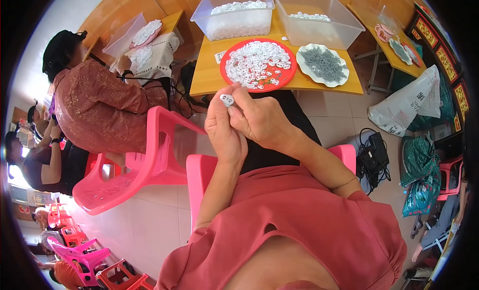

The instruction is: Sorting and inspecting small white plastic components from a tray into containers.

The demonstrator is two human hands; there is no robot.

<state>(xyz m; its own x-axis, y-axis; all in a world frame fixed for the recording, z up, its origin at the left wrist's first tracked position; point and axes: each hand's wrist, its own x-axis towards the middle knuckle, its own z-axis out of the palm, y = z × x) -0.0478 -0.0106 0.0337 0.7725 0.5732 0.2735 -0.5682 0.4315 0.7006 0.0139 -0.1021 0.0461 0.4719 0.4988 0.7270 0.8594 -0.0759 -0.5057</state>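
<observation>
Between my two hands, just in front of the table, is a small white oval plastic piece with two dark spots, perhaps holes. My left hand pinches it between thumb and fingers. My right hand is closed against its other side, fingertips pressed together; whether they grip a second small part is hidden. Beyond the hands, a round red tray carries many loose white pieces of the same kind. To its right, a white scalloped plate is heaped with small grey parts.
Two clear plastic bins with white pieces stand at the back of the wooden table. A pink chair and a seated person are at left. A white sack and a black cable bundle lie right.
</observation>
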